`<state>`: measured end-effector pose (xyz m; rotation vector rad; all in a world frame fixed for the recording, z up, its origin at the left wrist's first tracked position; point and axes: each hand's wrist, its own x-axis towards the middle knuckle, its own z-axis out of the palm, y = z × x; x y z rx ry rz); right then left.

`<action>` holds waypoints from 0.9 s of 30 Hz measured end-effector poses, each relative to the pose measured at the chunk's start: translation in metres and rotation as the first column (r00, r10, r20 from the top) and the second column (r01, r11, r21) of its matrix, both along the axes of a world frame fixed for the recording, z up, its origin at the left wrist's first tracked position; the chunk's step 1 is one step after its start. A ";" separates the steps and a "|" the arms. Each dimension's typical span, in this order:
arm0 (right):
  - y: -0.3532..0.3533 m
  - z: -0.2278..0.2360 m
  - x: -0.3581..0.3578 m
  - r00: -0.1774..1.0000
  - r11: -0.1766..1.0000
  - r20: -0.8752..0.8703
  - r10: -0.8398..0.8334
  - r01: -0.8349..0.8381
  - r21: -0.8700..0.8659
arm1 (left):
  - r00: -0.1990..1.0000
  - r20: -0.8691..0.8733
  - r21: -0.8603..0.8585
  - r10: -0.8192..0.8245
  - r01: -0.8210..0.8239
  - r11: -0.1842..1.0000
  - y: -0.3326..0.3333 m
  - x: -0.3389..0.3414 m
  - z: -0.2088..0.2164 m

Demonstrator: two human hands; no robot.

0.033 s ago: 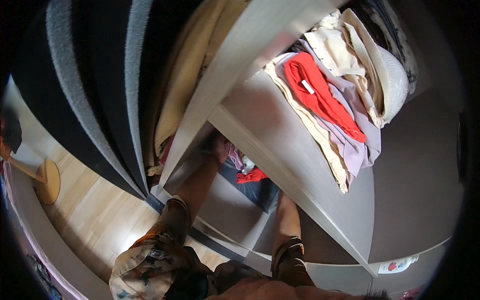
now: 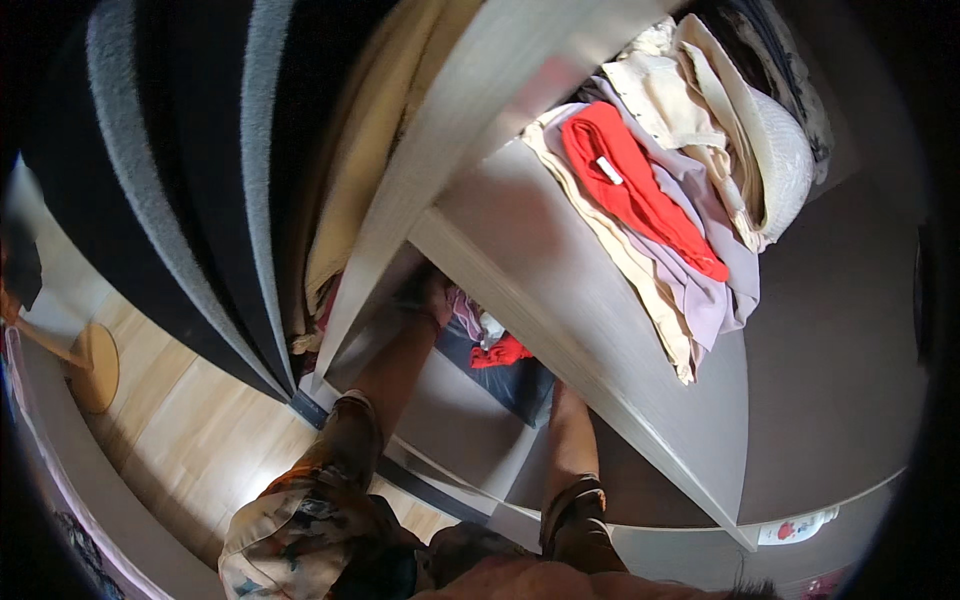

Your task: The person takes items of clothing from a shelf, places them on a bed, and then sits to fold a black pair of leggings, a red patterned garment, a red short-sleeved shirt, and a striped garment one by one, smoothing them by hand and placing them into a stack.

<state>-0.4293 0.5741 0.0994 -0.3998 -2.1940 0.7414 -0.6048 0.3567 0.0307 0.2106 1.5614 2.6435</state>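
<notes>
Both my arms reach into the lower compartment under a wooden shelf board. My left hand is in shadow beside a pinkish-purple cloth; its fingers are hidden, so I cannot make out a grip. The cloth lies with a red garment and a whitish piece on a dark, shiny bag-like thing. My right forearm passes beneath the board near the right end of this dark thing. The board covers my right hand.
On the shelf above lie a red folded garment, lavender cloth, cream cloth and a cream-white bra. Dark and tan clothes hang left of the upright panel. A round wooden piece stands on the floor.
The whole view has shifted very slightly. My arms and the clothes keep nearly the same places relative to the shelf.
</notes>
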 end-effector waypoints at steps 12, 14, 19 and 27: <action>-0.009 -0.020 0.016 0.999 0.988 -0.038 0.010 -0.015 -0.151 | 0.997 0.012 0.000 -0.075 0.075 0.997 0.011 0.001 -0.008; -0.012 -0.020 0.020 0.999 0.980 -0.051 0.016 -0.025 -0.195 | 0.995 0.018 0.005 -0.101 0.101 0.995 0.010 0.010 -0.007; -0.030 -0.023 0.040 0.994 0.937 -0.093 0.058 -0.086 -0.340 | 0.984 0.053 0.015 -0.170 0.169 0.985 -0.008 0.041 -0.003; -0.099 -0.001 0.125 0.937 0.779 -0.190 0.293 -0.349 -0.520 | 0.971 0.119 0.037 -0.209 0.206 0.978 -0.077 0.124 0.020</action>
